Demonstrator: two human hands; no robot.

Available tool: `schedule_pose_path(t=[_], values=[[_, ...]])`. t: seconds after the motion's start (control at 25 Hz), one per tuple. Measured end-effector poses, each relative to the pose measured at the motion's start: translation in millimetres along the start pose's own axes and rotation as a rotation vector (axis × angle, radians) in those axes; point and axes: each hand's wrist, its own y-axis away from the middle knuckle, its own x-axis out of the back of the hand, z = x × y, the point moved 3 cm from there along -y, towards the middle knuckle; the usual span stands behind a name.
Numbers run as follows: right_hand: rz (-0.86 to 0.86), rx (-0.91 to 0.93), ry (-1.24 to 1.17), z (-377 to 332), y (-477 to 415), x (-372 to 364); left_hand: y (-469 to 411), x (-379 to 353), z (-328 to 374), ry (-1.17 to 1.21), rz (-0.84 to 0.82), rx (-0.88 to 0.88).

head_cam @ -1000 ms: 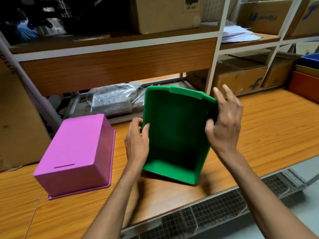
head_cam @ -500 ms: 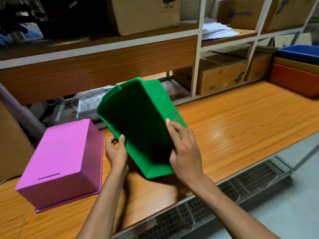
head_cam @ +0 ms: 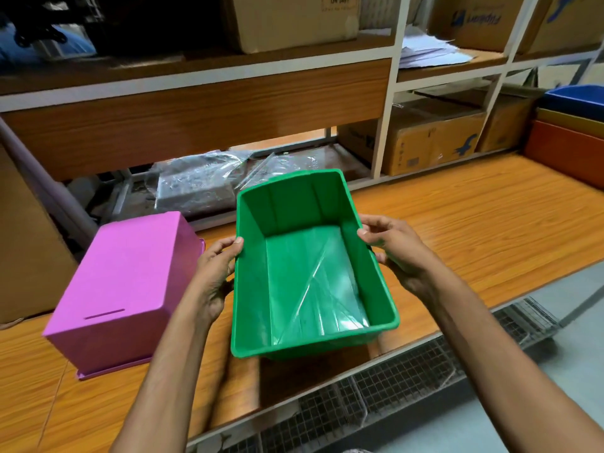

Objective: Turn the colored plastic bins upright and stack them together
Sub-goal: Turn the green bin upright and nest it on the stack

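Since half a second ago the green bin has swung from a steep tilt, with its mouth turned away to the left, to mouth-up and facing the camera, and both hands have shifted to its long side rims. Fingers of the left hand curl over the bin's left rim, thumb tip on the top edge, pinching that wall. Fingers of the right hand close on the right rim the same way, thumb on top, the rest wrapped under the lip. Between the two hands the green bin sits open side up, its near end overhanging the near edge of the wooden surface; whether its base touches the surface cannot be told. Its inside floor is glossy and bare.

Just left of the left hand, the pink bin lies upside down on the surface, base up, rim flat on the wood, apart from the green bin. At the far right, a stack of bins stands upright on the surface: orange lowest, yellow within it, blue on top. Beyond the surface, shelving holds cardboard boxes and a plastic-wrapped bundle.
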Motion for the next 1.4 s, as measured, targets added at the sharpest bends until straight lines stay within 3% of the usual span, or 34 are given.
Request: schedule_pose_path(t=[0.2, 0.6, 1.16, 1.4], values=[[-0.026, -0.163, 0.016, 7.8, 3.5, 13.0, 7.9, 6.8, 4.4, -0.011, -0.112, 0.061], [-0.006, -0.163, 0.106, 18.1, 32.6, 31.6, 31.2, 5.3, -3.9, 0.001, -0.156, 0.077], [0.28, -0.282, -0.045, 53.4, 85.3, 49.3, 40.0, -27.8, -32.0, -0.125, -0.212, 0.119], [0.491, -0.247, 0.149, 56.7, 110.6, 87.9, 52.8, -68.3, -42.7, -0.232, -0.274, 0.143]])
